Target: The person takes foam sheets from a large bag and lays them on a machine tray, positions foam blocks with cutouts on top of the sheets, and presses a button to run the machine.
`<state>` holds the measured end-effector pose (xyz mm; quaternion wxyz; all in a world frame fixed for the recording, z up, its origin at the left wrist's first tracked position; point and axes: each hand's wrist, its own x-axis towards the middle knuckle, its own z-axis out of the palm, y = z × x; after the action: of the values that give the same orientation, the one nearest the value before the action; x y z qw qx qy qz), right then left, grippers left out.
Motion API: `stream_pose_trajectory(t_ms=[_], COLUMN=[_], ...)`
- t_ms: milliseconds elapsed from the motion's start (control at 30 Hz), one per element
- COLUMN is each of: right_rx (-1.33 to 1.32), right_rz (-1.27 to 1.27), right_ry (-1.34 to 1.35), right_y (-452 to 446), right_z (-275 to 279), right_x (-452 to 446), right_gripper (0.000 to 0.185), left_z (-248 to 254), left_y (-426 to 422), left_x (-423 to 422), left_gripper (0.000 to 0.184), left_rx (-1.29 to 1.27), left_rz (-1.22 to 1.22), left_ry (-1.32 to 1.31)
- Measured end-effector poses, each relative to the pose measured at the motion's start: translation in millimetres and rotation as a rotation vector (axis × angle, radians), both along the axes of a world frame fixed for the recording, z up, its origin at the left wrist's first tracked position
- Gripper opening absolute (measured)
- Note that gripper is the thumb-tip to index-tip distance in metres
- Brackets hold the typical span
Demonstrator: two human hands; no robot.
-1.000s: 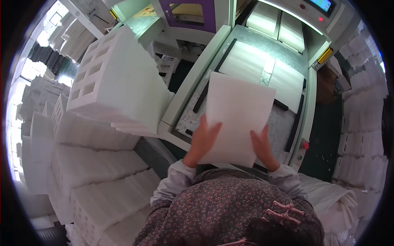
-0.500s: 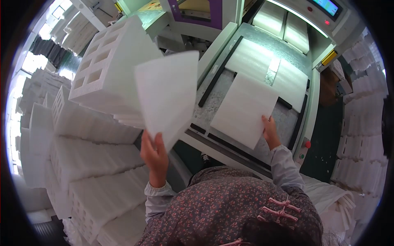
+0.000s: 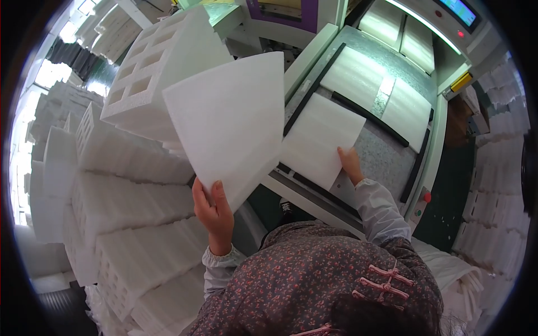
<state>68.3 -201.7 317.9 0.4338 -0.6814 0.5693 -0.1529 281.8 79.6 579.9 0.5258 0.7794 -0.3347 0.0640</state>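
My left hand (image 3: 214, 214) grips the bottom corner of a white foam sheet (image 3: 232, 120), thumb on its near side. The sheet is held up, tilted, left of the machine bed. My right hand (image 3: 352, 166) pinches the right edge of a second white foam sheet (image 3: 325, 137), which lies on the near left part of the metal bed (image 3: 384, 162), beside a black guide strip (image 3: 370, 119). Its left corner is hidden behind the raised sheet. Beyond the strip lie two more foam sheets, one on the left (image 3: 354, 75) and one on the right (image 3: 407, 107).
A big white foam block with square openings (image 3: 140, 67) stands at the left, above stacked foam blocks (image 3: 140, 196). Two white sheets (image 3: 383, 22) lie deeper in the machine under a light strip. A red button (image 3: 427, 197) sits on the right frame. Foam stacks line the right side.
The right hand has drawn its sheet left and off the black strip, which now shows fully. The left hand's sheet has turned more broadside to the view. The camera view has shifted slightly.
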Motion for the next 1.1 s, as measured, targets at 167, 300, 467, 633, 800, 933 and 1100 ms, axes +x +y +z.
stream_pose_trajectory(t_ms=[167,300,467,633,800,933,1100], right_rx=[-0.182,-0.08,0.333,0.0,0.605,0.721,0.515], right_rz=[0.016,-0.028,-0.054,-0.135,-0.351,-0.379,-0.494], right_ry=[0.2,-0.059,-0.77,-0.567,-1.217,-1.688,-1.129], right_y=[-4.6,12.9,69.6,95.3,118.5,123.5,103.5], right_z=[35.2,104.8,177.9,179.7,194.0,150.0,134.2], right_x=[-18.4,-40.3,-74.6,-119.6,-153.8,-149.7,-190.4], right_gripper=[0.051,0.055,0.053,0.048,0.042,0.044,0.049], left_z=[-22.9,-50.1,-59.1,-69.3,-76.3,-135.5,-154.4], left_y=[-28.0,-62.5,-95.1,-118.7,-136.6,-147.5,-155.9], left_x=[-2.9,-13.6,-61.8,-102.2,-135.8,-170.3,-191.9], left_gripper=[0.029,0.036,0.044,0.048,0.043,0.044,0.049], left_rx=[0.05,-0.078,0.127,0.173,0.089,0.078,0.232], left_rz=[-0.184,-0.425,-0.622,-0.749,-1.062,-1.07,-0.989], left_ry=[0.231,0.745,0.756,0.38,0.861,1.063,1.28])
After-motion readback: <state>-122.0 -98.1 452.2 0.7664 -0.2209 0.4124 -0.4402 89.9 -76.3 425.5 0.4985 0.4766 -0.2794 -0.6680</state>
